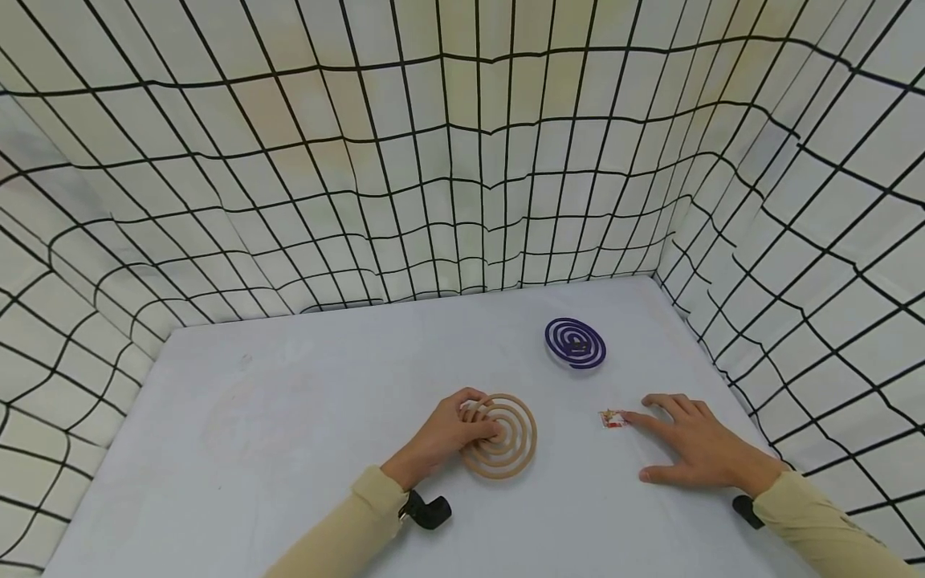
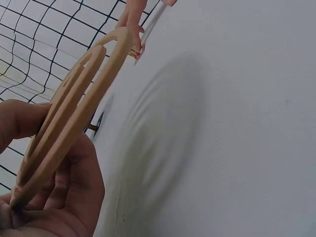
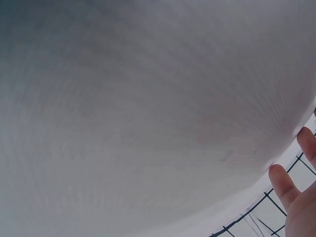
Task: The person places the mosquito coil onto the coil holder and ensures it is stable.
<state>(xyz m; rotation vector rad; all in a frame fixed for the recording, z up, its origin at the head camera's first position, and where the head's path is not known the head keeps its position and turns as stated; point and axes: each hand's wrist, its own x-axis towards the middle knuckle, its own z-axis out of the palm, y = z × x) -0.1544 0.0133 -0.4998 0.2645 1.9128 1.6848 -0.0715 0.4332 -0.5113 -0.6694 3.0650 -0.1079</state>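
My left hand (image 1: 444,433) holds a tan mosquito coil (image 1: 534,437), pinching its left part between thumb and fingers. In the left wrist view the coil (image 2: 81,111) is tilted up off the table and casts a ringed shadow. To the right, my right hand (image 1: 694,445) is spread low over the table. Its index fingertip touches a small red and white packet (image 1: 613,418) lying flat. The right wrist view catches only some fingers (image 3: 282,185) at its edge, not the packet.
A dark purple mosquito coil (image 1: 556,353) lies farther back on the white table (image 1: 303,425), with a small dark piece at its middle. Black netting (image 1: 448,124) over white walls encloses the back and both sides.
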